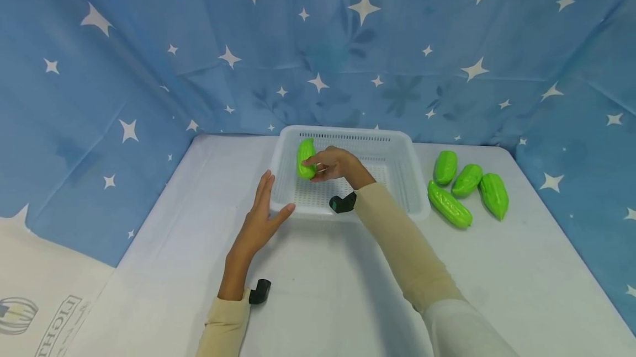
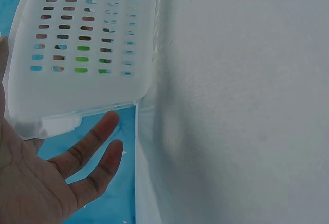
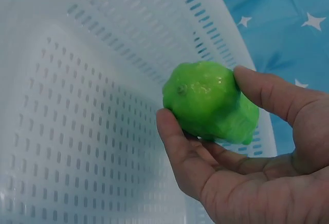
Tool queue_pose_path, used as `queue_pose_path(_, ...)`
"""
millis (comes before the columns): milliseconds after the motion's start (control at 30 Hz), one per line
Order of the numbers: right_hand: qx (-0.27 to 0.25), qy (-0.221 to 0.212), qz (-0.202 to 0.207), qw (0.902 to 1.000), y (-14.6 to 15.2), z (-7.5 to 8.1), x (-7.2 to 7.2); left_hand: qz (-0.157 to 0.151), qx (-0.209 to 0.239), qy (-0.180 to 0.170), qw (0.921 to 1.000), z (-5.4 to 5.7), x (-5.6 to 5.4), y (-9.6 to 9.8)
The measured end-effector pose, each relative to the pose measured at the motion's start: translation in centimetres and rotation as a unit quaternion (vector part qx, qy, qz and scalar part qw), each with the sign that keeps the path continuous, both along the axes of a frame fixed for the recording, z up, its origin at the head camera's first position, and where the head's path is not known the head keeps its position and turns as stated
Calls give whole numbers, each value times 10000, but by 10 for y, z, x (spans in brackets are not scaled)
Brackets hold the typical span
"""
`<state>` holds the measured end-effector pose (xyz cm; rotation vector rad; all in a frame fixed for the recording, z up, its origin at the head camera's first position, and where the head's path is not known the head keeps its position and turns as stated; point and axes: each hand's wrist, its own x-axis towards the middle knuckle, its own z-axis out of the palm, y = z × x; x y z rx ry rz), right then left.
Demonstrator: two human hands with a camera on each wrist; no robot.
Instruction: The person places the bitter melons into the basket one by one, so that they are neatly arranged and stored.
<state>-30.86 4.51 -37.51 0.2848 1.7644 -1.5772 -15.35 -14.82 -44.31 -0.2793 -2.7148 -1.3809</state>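
Head view: a green gourd (image 1: 305, 154) is pinched at nine o'clock of the right grip (image 1: 335, 163). The left grip (image 1: 258, 223) is spread loosely.

Behind left hand (image 1: 257, 225): creased beige cloth sleeve (image 1: 226, 321) is covering forearm; small black elbow-shaped device (image 1: 260, 292) is protruding alongside. Behind right hand (image 1: 338, 163): long beige cloth sleeve (image 1: 404, 244) is meeting grey-white cloth (image 1: 462, 326) farther back; black bent device (image 1: 344, 203) is showing small green patch (image 1: 334, 205).
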Motion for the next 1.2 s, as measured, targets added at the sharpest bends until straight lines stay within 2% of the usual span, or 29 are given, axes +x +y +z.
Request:
queue_pose_path(600,565,-474,999,9923,-10,-17,-5,85,84,-160,9998,-5,6,-1)
queue_pose_path(833,775,-343,1041,9910,-11,-18,-10,52,100,-69,9999,-3,1,2)
queue_pose_path(1033,954,-419,1031,9892,-13,-19,-11,80,97,-123,9998,-1,0,0)
queue_pose_path(1200,1128,-321,1012,9879,-16,-19,-12,43,134,-107,9998,0,0,0)
